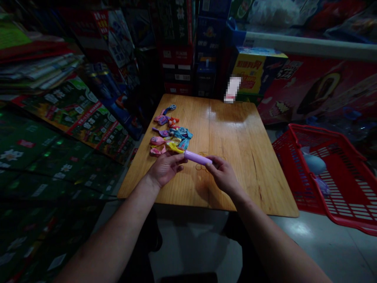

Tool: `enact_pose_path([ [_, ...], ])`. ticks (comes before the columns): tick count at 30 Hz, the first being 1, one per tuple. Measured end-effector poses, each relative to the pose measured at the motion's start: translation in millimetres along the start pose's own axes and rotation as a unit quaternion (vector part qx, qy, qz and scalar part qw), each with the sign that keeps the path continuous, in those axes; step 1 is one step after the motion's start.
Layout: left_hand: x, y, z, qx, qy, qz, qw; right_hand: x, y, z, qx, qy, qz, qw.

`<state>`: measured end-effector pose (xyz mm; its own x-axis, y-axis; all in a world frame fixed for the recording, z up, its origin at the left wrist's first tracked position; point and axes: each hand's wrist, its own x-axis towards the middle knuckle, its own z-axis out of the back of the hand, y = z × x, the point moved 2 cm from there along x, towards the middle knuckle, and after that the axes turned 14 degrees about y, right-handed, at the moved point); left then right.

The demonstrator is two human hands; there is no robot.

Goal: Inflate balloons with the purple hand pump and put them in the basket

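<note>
A lilac plastic tube point(198, 157), possibly a small balloon pump, lies level between my hands. My right hand point(224, 175) pinches its right end. My left hand point(166, 167) is at its left end, pinching the neck of a limp yellow balloon point(174, 147) against the tube. Several deflated balloons point(166, 129) in pink, blue and purple lie in a loose pile just beyond my left hand, on the wooden table point(241, 157).
A red plastic basket point(321, 177) stands to the right of the table, holding a pale blue object. Stacked printed cartons point(176, 59) rise behind the table, and piled packaged goods point(73, 114) fill the left side. Grey floor point(324, 243) lies at the lower right.
</note>
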<state>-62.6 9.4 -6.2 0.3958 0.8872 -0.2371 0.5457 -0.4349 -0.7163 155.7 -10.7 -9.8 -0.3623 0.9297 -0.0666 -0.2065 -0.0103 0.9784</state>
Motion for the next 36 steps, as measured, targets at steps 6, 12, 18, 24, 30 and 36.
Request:
enact_pose_path([
  [6,7.1,7.5,2.3,-0.064,-0.012,-0.02,0.998,3.0,-2.3,-1.2,-0.001,-0.027,0.027,0.999],
  [12,14.0,13.8,-0.2,-0.038,0.001,-0.033,0.999,8.7,-8.0,-3.6,0.062,-0.016,0.018,0.998],
  [18,22.2,4.1,5.1,-0.059,-0.023,-0.09,0.994,12.2,-8.8,1.9,0.319,0.002,-0.035,0.947],
  [24,25.6,-8.3,13.1,-0.071,-0.019,-0.128,0.989,13.4,-8.6,19.6,0.462,0.002,-0.053,0.885],
  [30,21.8,-23.5,10.5,-0.046,-0.033,-0.183,0.981,15.2,-8.1,46.2,0.55,-0.002,-0.052,0.833],
  [36,18.5,-19.8,-0.2,-0.029,0.0,-0.187,0.982,14.8,-5.5,38.2,0.644,-0.006,-0.038,0.764],
])
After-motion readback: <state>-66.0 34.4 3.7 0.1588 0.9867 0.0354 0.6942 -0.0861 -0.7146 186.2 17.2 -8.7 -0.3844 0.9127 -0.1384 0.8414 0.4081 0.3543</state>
